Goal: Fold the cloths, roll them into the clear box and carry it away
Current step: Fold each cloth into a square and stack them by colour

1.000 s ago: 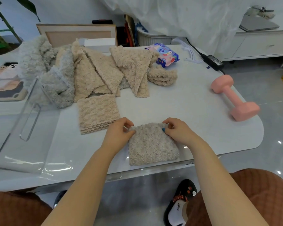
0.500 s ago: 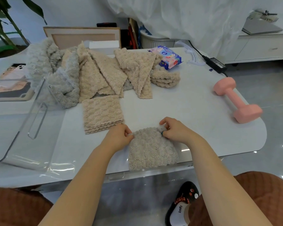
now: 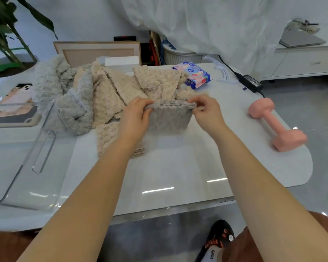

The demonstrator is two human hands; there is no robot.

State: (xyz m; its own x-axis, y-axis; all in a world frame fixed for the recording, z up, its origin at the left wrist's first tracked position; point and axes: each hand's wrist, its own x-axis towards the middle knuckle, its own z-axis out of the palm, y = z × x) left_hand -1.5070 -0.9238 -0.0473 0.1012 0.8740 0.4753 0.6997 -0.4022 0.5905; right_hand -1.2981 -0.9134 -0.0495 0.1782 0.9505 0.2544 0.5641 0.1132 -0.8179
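A folded grey-beige cloth (image 3: 169,120) hangs above the white table (image 3: 187,167), held by its top edge. My left hand (image 3: 134,118) pinches its left corner and my right hand (image 3: 206,112) pinches its right corner. A folded beige cloth (image 3: 106,137) lies flat below my left hand, partly hidden by my forearm. A heap of unfolded beige and grey cloths (image 3: 102,91) covers the back of the table. The clear box (image 3: 27,152) stands at the left, with a handle slot in its near wall.
A pink dumbbell (image 3: 276,123) lies at the table's right edge. A wipes pack (image 3: 194,74), a white plastic piece (image 3: 223,72) and a black power adapter (image 3: 250,82) sit at the back right. A tablet (image 3: 13,108) lies far left, seen through the box.
Both hands have lifted the folded cloth off the table's near edge and carried it up and away from me. The head camera has tilted, shifting the scene lower in view.
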